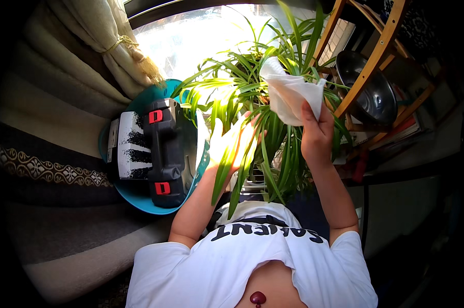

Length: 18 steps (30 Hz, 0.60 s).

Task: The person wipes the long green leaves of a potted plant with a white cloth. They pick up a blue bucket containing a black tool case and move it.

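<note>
A spider plant (pixel 270 149) with long, narrow, arching green leaves stands in front of me by the bright window. My left hand (pixel 231 142) reaches in among the leaves at its left side, fingers stretched out and apart. Several leaves hang across that hand, and strong sunlight washes out part of it. At the plant's right side, my right hand (pixel 317 134) is closed on a crumpled white wipe (pixel 292 95), pinching its lower right corner between thumb and fingers. The wipe hangs loosely over the upper right leaves. Leaves hide most of the pot.
On the left, a teal tub (pixel 155 208) holds a black tool case (pixel 165 151) with red latches and a black-and-white box (pixel 133 146). A tied beige curtain (pixel 93 31) hangs behind. On the right, a wooden rack (pixel 368 64) holds a metal bowl (pixel 370 90).
</note>
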Each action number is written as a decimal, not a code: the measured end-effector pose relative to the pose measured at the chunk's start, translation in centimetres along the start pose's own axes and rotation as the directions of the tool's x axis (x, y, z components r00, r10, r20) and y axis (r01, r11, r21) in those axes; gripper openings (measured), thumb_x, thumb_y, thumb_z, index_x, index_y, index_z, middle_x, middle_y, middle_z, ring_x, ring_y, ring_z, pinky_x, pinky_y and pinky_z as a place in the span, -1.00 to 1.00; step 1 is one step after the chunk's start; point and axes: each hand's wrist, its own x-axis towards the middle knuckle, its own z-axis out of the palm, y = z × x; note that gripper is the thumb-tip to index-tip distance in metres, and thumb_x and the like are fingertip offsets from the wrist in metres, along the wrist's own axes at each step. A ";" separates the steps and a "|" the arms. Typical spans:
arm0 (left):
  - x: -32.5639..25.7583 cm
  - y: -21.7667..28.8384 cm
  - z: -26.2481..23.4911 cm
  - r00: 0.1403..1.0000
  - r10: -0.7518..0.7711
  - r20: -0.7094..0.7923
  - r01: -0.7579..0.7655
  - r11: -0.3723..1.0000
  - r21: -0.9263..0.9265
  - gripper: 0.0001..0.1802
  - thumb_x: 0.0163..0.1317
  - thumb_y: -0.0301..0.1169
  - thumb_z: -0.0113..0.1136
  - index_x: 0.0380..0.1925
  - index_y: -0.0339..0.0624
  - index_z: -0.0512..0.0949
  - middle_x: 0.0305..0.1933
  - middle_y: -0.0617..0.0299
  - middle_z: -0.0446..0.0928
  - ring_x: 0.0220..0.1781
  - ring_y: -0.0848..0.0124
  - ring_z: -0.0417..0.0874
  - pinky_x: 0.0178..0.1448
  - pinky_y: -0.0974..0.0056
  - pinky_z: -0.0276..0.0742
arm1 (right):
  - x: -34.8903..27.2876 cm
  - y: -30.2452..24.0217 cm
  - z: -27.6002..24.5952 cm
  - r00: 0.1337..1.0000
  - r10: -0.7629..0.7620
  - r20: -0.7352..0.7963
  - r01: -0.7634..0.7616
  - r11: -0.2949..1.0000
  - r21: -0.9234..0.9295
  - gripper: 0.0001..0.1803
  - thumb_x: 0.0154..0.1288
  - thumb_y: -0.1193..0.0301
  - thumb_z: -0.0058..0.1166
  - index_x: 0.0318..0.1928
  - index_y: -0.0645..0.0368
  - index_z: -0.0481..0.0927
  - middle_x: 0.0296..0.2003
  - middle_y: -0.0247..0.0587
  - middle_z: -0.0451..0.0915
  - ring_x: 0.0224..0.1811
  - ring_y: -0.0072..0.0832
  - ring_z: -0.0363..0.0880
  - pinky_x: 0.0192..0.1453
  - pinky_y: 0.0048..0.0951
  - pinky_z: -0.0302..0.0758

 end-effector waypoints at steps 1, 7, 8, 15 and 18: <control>0.0 -0.2 0.4 1.000 -0.009 0.014 0.009 1.000 0.025 -0.12 0.30 0.27 -0.51 0.35 -0.23 0.05 0.38 -0.03 0.14 0.38 0.10 0.19 0.46 -0.01 0.02 | 1.1 0.7 -0.1 1.000 -0.025 0.004 0.026 0.987 -0.160 -0.70 0.38 0.44 -0.09 0.04 0.33 0.47 0.05 -0.11 0.52 0.12 -0.33 0.48 0.18 -0.39 0.37; -0.2 0.4 0.0 0.986 -0.083 0.146 0.079 0.996 0.031 -0.10 0.30 0.28 -0.53 0.32 -0.28 0.11 0.31 -0.03 0.24 0.28 0.16 0.32 0.30 0.12 0.28 | 1.3 7.4 -1.6 0.880 0.036 0.474 0.387 0.526 -0.758 -0.64 0.23 0.43 0.01 0.05 0.24 0.48 0.08 -0.03 0.48 0.22 -0.13 0.37 0.34 -0.05 0.14; 0.0 0.1 -0.6 0.998 0.042 -0.041 -0.034 0.983 0.178 -0.11 0.30 0.28 -0.50 0.31 -0.29 0.13 0.29 -0.02 0.28 0.23 0.18 0.36 0.23 0.15 0.35 | 0.3 7.2 -1.5 0.878 0.080 0.473 0.364 0.530 -0.766 -0.63 0.23 0.38 0.02 0.04 0.22 0.49 0.07 -0.02 0.49 0.21 -0.14 0.37 0.35 0.00 0.11; 0.5 1.1 -1.6 0.952 -0.056 0.300 0.076 0.996 -0.055 -0.13 0.29 0.27 -0.38 0.30 -0.28 0.12 0.27 -0.17 0.29 0.14 0.05 0.47 0.29 -0.01 0.31 | -5.6 5.1 1.0 0.820 -0.034 0.571 0.480 0.583 -0.655 -0.66 -0.01 0.50 0.09 -0.13 0.28 0.57 0.04 0.19 0.46 0.19 -0.01 0.37 0.32 0.02 0.21; 0.4 0.6 0.1 0.992 0.009 0.122 -0.020 0.996 0.091 -0.11 0.28 0.28 -0.39 0.33 -0.25 0.06 0.39 -0.19 0.05 0.20 0.08 0.42 0.40 -0.01 0.14 | -7.0 4.4 1.9 0.832 0.015 0.555 0.416 0.646 -0.640 -0.65 -0.09 0.56 0.06 -0.18 0.25 0.56 -0.11 0.13 0.52 0.07 0.05 0.43 0.28 0.02 0.26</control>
